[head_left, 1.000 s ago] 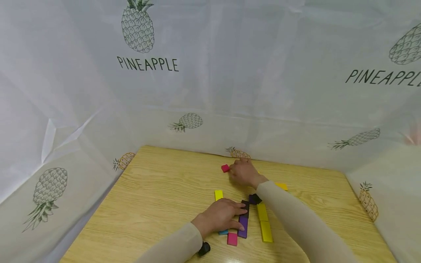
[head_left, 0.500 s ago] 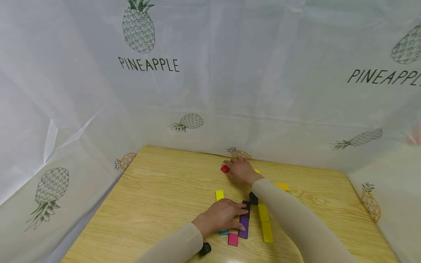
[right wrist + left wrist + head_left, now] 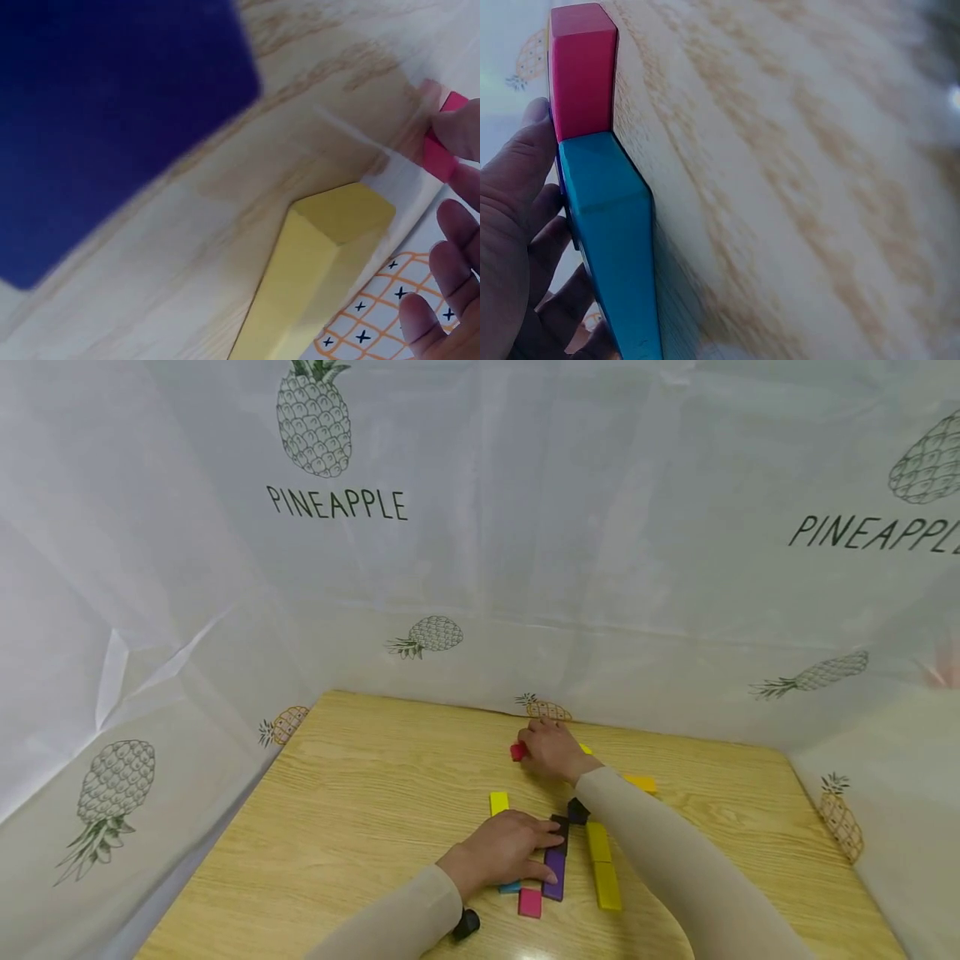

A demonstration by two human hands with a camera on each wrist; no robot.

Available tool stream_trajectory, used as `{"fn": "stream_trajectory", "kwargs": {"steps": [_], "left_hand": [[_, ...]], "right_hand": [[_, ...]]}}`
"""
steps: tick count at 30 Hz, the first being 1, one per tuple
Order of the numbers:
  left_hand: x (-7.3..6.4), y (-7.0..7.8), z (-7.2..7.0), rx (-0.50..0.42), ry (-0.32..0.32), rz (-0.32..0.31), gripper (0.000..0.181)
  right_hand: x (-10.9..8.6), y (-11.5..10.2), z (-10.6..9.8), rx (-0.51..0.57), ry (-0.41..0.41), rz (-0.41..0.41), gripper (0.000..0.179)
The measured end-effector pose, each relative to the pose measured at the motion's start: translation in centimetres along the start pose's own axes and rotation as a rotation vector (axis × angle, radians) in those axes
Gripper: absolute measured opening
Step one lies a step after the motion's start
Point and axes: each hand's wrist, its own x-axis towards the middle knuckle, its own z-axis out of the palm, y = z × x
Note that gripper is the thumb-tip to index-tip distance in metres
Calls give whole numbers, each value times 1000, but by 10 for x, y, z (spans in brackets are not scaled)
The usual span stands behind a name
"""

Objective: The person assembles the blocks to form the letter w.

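A small red block (image 3: 517,752), glossy and flat-faced, is pinched in the narrow grip of a person's right hand (image 3: 551,750), near the tabletop's far edge, just below and right of the head frame's centre; whether it touches the wood cannot be told. In the right wrist view, the thumb lies across the block at the right edge. At lower centre, the left hand (image 3: 504,853) reaches out with fingers spread wide, fingertips on a black block (image 3: 561,831) and thumb on a purple block (image 3: 554,875) end to end with it. A blue block (image 3: 510,887) shows below that hand, touching a pink block (image 3: 530,903). Two yellow blocks (image 3: 603,865) line up to the right, with an orange block (image 3: 641,785) above, partly behind the beige sleeve (image 3: 660,852). Beyond the wood-grain tabletop (image 3: 375,793), a white sheet (image 3: 585,568) printed with pineapple drawings reads "PINEAPPLE" at upper left and again at upper right, where the frame crops it.
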Motion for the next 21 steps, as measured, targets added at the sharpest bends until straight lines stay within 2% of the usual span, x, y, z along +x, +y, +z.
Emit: {"fn": "stream_trajectory", "kwargs": {"steps": [7,15,21], "left_hand": [[1,0,0,13,9,6,60],[1,1,0,-14,21,17,60],[1,3,0,-30,5,-4,60]], "right_hand": [[-6,2,1,-26,1,-6,28],[-17,6,1,-37,151,-27,28],[-32,10,-6,-85,181,-38,40]]}}
